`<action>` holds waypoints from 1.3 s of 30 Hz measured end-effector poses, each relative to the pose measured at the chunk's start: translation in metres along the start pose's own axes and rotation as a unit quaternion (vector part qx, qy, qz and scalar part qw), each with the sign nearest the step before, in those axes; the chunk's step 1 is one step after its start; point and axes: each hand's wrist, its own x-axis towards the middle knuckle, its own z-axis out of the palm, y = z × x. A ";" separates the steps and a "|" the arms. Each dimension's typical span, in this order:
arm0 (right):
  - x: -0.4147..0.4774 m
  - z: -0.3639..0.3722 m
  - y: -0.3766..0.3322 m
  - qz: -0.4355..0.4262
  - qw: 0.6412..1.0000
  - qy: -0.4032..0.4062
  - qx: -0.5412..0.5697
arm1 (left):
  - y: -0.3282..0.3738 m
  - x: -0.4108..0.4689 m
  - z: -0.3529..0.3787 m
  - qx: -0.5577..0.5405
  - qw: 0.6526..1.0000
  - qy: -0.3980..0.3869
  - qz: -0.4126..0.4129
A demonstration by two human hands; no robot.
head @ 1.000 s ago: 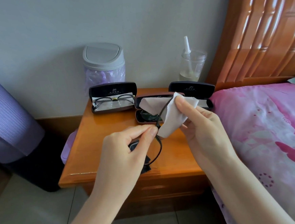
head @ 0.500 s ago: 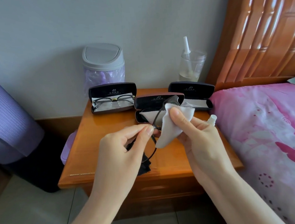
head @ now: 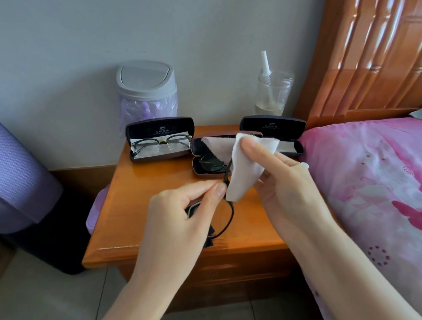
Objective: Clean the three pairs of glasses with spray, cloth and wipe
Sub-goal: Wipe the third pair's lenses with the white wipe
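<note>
The dark thin-rimmed glasses [head: 231,217] are hanging in the air over the front of the bench [head: 132,199], the round wire rim curving out below the left hand [head: 181,212], which is pinching the frame at the hinge between thumb and forefinger. From that pinch one slim temple is running up toward 1 o'clock, its long axis slanting away from the person, and is vanishing into the soft white wipe [head: 241,175]. The right hand [head: 283,189], at 3 o'clock of the hinge and the nearer one to the temple, is nipping the wipe closed round it with its fingers [head: 262,153]. I judge the coming stroke is turning on that slant, since the wipe has to slide along the temple, not across it. A limp dark cloth [head: 211,235] is dangling under the left hand. At 12 o'clock three glossy hard cases are lying open, the left case [head: 159,132] and middle case [head: 197,169] each holding a pair, the right case [head: 273,126] showing only a pale lining
</note>
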 end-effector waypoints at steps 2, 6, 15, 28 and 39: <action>0.000 0.001 0.000 0.001 1.000 -0.002 0.011 | -0.001 -0.001 0.001 -0.001 1.000 0.005 0.001; -0.007 0.000 0.008 0.000 0.999 -0.014 -0.053 | -0.005 -0.001 0.001 -0.008 1.000 0.016 0.001; -0.013 -0.004 0.012 -0.013 0.992 -0.036 -0.121 | -0.003 0.001 -0.004 -0.012 1.000 0.013 -0.009; -0.003 -0.009 0.006 -0.014 0.999 0.036 -0.034 | -0.003 0.001 -0.004 -0.021 0.999 0.043 -0.003; -0.018 -0.010 0.016 -0.018 0.996 0.005 -0.083 | -0.002 0.005 -0.006 -0.019 0.999 0.041 0.011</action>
